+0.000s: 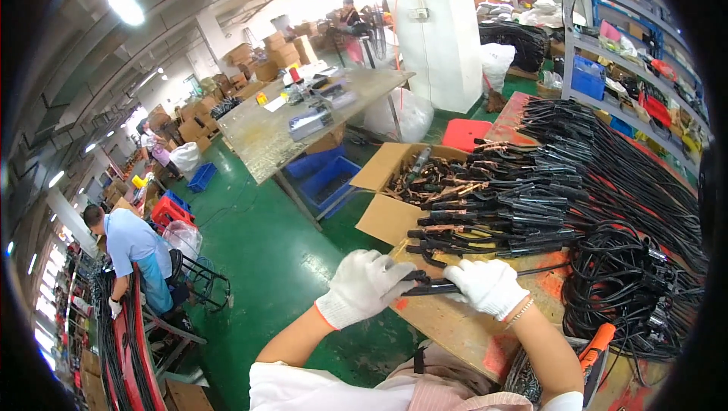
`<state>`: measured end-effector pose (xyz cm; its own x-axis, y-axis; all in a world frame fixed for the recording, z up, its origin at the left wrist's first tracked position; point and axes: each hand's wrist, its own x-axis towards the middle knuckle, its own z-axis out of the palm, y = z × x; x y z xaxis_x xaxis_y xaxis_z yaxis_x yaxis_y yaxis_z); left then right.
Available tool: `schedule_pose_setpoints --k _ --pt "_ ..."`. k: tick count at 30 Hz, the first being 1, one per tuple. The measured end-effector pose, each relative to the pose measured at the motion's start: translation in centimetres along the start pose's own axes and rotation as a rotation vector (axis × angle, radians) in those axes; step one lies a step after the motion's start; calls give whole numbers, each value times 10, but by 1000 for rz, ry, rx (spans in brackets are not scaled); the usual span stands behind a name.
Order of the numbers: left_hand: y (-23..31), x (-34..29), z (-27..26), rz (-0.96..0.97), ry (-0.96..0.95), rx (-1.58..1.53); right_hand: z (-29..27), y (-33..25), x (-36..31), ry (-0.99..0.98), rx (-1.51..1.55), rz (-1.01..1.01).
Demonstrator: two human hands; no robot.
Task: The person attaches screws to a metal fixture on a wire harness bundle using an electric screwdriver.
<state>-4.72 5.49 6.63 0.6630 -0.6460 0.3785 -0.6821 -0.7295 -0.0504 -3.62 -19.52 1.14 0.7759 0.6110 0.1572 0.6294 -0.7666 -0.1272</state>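
Observation:
My left hand (pixel 365 288), in a white knit glove, is closed around one end of a black welding electrode holder (pixel 434 287). My right hand (pixel 487 288), gloved the same way, grips it a little further right, where a black cable (pixel 542 268) runs off to the right. Just beyond my hands, rows of similar black holders (pixel 523 214) with copper-coloured jaws lie on the workbench (pixel 447 327). Their cables (pixel 637 183) stretch away to the right. My fingers hide part of the held piece.
An open cardboard box (pixel 390 218) of copper-coloured parts stands behind the holders. Coiled black cables (pixel 622 282) lie right, near an orange-handled tool (pixel 597 346). A metal table (pixel 258 134) stands ahead, with blue crates (pixel 330 183) below. At left, a co-worker (pixel 140 252) bends over cables.

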Motion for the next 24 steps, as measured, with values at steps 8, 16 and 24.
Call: schedule_pose_setpoints --k 8,16,24 --pt "22 23 38 8 196 -505 -45 10 -42 -33 -151 -22" --pt "55 40 35 209 70 -397 -70 6 -86 -49 -185 42" --pt "67 44 32 158 -2 -492 -67 8 -102 6 -182 61"
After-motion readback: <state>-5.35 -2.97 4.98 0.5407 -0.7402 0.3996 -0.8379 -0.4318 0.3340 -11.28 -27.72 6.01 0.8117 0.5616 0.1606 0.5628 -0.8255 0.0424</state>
